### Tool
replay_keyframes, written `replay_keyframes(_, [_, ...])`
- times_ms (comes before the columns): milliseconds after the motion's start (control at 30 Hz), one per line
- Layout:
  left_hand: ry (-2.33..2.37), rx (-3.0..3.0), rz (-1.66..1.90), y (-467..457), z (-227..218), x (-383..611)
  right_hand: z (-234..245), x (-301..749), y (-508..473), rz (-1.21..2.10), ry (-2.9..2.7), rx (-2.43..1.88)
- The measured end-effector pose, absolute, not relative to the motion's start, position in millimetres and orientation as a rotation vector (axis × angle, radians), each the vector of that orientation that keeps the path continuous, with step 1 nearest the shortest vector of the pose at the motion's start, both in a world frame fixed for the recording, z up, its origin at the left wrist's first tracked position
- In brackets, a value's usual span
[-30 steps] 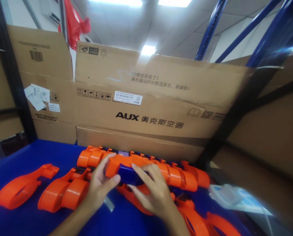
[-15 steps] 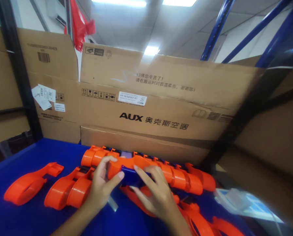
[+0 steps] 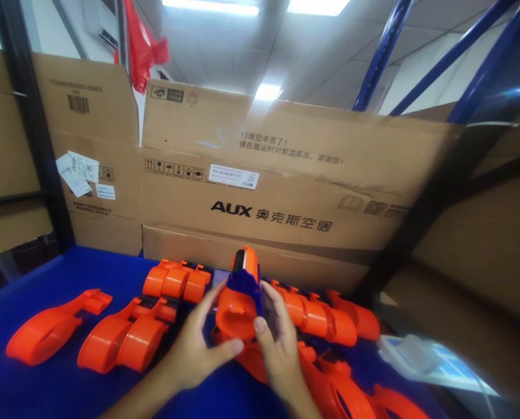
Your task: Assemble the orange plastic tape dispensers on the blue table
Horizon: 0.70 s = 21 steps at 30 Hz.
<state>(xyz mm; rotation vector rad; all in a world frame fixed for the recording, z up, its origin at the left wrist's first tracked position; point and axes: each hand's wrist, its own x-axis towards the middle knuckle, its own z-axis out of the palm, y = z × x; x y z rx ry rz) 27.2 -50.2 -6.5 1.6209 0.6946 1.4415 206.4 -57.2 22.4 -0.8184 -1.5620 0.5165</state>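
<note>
An orange tape dispenser with a dark blue part on its upper end is raised above the blue table. My left hand grips its left side, thumb along the lower front. On the other side, my right hand is closed around the blue part and the orange body, its thumb at the front. The dispenser points away from me, with a black and white piece near its tip. Behind and below it, more orange dispensers are partly hidden by my hands.
Two dispensers and a single one lie on the left. A back row runs along the cardboard wall. Several orange parts are at the lower right, near a white-and-blue item. Dark posts frame the sides.
The dispenser has turned from lying sideways to pointing away from me. My right hand has shifted from the blue part's front to the dispenser's right side; the left hand has dropped slightly lower.
</note>
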Motion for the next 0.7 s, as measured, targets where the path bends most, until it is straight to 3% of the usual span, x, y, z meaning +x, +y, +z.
replay_keyframes(267, [0.824,1.730,1.513,-45.6,-10.7,19.6,6.3,199.4,-63.4,0.961,-1.406,-1.031])
replay_keyframes(533, [0.926,1.744,1.625,-48.2,-13.1,7.2,26.3,204.6,-56.5,0.666,-1.360,-0.910])
replay_keyframes(700, [1.315,1.910,1.559,-55.0,20.1,-60.3,46.1,209.3,-54.1,0.499,-1.337,-0.933])
